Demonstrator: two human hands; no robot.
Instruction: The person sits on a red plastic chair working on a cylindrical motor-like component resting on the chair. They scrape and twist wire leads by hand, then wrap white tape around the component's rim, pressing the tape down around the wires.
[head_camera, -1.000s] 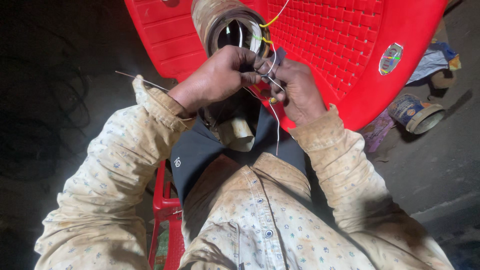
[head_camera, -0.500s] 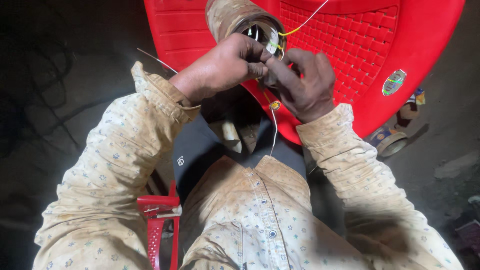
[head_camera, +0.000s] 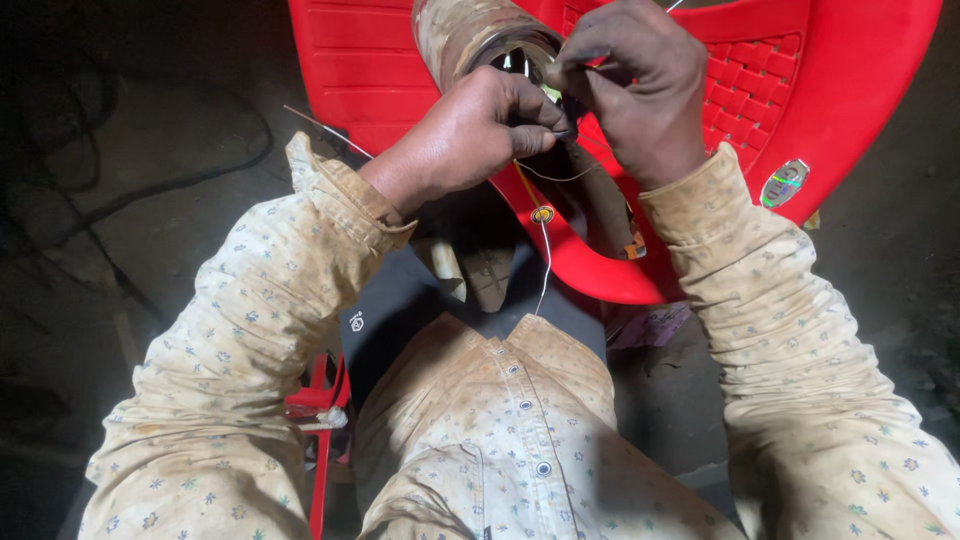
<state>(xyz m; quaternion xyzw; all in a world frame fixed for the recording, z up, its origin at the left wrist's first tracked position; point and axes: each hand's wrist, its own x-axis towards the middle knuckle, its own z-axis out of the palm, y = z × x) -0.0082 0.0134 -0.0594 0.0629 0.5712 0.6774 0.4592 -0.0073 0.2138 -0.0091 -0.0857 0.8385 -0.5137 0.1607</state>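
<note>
Both hands meet at the mouth of a grimy, tan metal cylinder lying on a red plastic chair. The left hand and right hand have fingers pinched shut on thin pale wire — it trails toward the person's chest.

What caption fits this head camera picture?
Two hands pinch thin wires at a dusty metal cylinder over a red plastic chair.
</note>
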